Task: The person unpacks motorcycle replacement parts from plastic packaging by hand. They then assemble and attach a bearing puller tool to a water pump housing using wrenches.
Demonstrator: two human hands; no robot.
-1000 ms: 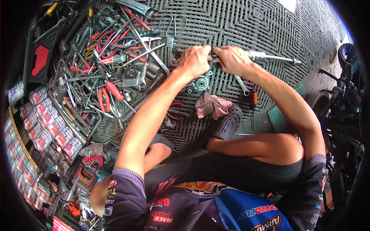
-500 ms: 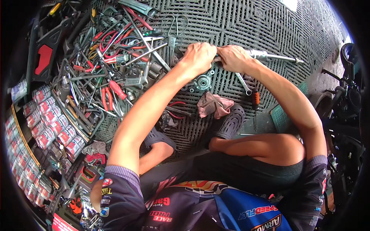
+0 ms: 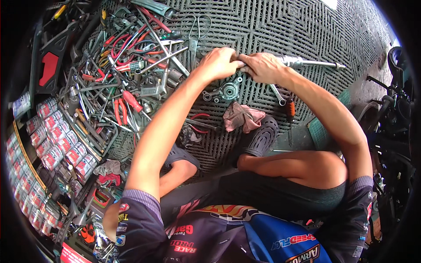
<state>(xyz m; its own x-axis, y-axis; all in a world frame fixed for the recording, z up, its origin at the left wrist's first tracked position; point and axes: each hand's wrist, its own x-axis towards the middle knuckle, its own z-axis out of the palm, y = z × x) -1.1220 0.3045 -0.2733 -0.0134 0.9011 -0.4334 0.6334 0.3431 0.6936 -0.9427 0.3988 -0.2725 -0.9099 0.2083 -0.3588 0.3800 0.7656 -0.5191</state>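
My left hand (image 3: 220,63) and my right hand (image 3: 264,68) meet above the floor mat, fingers curled in and fingertips nearly touching. Whatever is pinched between them is small and mostly hidden by the fingers. Just below lies a greasy metal machine part (image 3: 229,90) with a round, ringed hub and an arm to its left. A combination wrench (image 3: 277,95) rests below my right hand, beside an orange-and-black screwdriver (image 3: 290,110). Beyond my right wrist a silver cylindrical piece with a long rod (image 3: 311,63) lies on the mat. A pink rag (image 3: 242,116) sits below the machine part.
Pliers, sockets and other hand tools form a large pile (image 3: 131,65) at the left. Red-handled pliers (image 3: 201,122) lie near my left foot. Stacked cans (image 3: 55,140) stand at the far left. A green tray-like object (image 3: 322,129) is at the right, near dark machinery (image 3: 390,114).
Both hands have shifted slightly left, and the left hand's fingers have turned toward the right hand. More of the machine part's left arm shows now.
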